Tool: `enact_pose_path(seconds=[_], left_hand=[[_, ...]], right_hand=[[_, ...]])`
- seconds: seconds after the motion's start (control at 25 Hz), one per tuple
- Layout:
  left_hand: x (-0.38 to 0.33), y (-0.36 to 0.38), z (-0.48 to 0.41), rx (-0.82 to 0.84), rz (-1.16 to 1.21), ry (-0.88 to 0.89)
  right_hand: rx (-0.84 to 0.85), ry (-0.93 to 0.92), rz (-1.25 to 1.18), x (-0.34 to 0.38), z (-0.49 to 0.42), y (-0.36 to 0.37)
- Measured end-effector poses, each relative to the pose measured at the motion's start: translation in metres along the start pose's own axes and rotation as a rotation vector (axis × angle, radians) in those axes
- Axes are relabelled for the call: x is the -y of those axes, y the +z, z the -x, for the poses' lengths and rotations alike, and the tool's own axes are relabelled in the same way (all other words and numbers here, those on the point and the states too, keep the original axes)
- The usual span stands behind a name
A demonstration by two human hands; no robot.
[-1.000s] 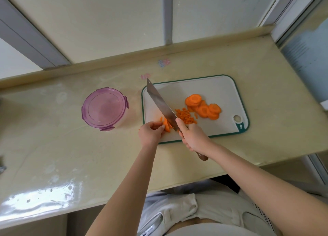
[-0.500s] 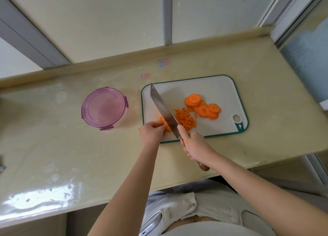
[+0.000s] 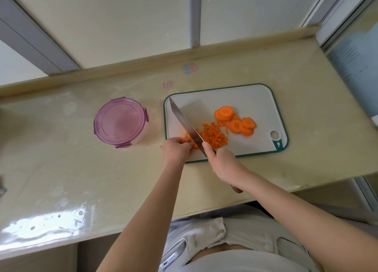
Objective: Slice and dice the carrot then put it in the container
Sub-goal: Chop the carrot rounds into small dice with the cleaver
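A white cutting board with a green rim lies on the counter. On it sit a heap of round carrot slices and a pile of small carrot dice. My right hand grips the handle of a long knife, whose blade lies across the board's left part with its edge down on carrot strips. My left hand pinches those strips at the board's near left corner. A round container with a closed purple lid stands left of the board.
The beige counter runs left to right, with a raised back ledge and wall panels behind. A tiny carrot bit lies on the counter by my left hand. The counter's front edge is just below my wrists.
The knife blade dropped from a raised angle to the board, and its tip slid slightly toward me. The diced pile has grown a little. My left hand stayed in place.
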State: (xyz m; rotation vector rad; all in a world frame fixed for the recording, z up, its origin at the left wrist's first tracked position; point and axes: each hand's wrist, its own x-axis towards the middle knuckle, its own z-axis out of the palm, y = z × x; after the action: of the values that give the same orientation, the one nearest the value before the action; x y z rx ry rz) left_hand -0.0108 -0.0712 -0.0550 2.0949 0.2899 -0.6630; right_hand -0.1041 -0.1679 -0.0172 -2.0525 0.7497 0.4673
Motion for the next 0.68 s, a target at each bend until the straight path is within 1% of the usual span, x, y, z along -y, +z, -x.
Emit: enact_pose_path(seconds=[0.12,0.32,0.48,0.6,0.68], left_hand=[[0.000,-0.001,-0.001,0.011,-0.009,-0.001],[0.001,-0.001,0.002,0.003,-0.001,0.014],[0.004,0.001,0.003,-0.001,-0.008,0.043],[0.008,0.003,0.006,-0.029,-0.036,0.106],[0.013,0.004,0.008,-0.052,-0.017,0.140]], right_hand=[[0.009,-0.007,0.060,0.005,-0.004,-0.003],[-0.003,-0.073,0.076,0.004,-0.010,0.011],[-0.016,-0.066,-0.015,-0.003,-0.017,0.010],[0.012,-0.027,-0.115,-0.009,-0.023,0.000],[0.013,-0.011,-0.131,-0.010,-0.023,-0.001]])
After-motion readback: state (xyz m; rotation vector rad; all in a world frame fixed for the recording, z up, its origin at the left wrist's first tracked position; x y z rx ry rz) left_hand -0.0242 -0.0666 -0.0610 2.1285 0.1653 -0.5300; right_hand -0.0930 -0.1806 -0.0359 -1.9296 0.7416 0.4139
